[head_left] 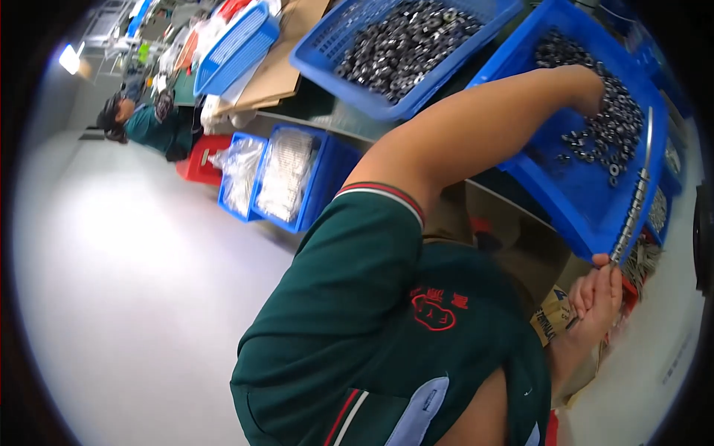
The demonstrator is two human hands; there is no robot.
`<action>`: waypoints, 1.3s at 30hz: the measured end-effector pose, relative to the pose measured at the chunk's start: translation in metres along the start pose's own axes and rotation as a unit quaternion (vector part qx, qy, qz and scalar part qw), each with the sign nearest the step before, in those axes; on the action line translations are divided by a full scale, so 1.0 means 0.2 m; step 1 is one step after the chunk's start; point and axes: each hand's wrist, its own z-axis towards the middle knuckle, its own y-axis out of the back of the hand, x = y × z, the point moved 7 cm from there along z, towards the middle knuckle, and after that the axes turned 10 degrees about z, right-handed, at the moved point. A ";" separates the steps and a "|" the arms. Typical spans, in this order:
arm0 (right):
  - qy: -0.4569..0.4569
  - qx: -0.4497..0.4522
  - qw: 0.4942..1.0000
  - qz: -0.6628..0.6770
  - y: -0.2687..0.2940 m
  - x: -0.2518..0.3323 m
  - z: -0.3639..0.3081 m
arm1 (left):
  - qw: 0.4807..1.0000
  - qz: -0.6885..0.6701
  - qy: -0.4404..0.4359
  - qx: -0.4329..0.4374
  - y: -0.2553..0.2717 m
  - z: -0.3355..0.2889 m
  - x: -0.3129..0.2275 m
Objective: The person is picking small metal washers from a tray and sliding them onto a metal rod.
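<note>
My left arm reaches across a blue plastic bin, and my left hand is down at the pile of small shiny metal rings in it. That hand's fingers are hidden behind its back and wrist. Closed round the lower end of a thin metal rod, my right hand is at the bin's near right corner. Several rings sit threaded along the rod's lower part, while its upper part is bare. The rod slants up along the bin's right side.
A blue basket full of similar metal pieces stands left of the bin. Blue crates with bagged pale parts and a red crate are farther left. Flat cardboard lies behind. Another person is at the far left.
</note>
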 end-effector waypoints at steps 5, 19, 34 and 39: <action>-0.004 0.022 1.000 -0.004 -0.04 0.01 0.00 | 0.999 -0.016 0.029 -0.004 0.00 -0.01 0.03; -0.036 0.005 0.997 -0.064 -0.06 0.06 -0.02 | 0.774 -0.609 0.117 -0.127 0.20 -0.11 0.04; -0.002 -0.096 0.983 -0.160 -0.29 0.04 -0.13 | 0.812 -0.539 0.121 -0.186 0.25 -0.08 -0.02; 0.018 -0.109 0.980 -0.167 -0.33 0.05 -0.17 | 0.755 -0.650 0.032 -0.081 0.31 -0.12 -0.14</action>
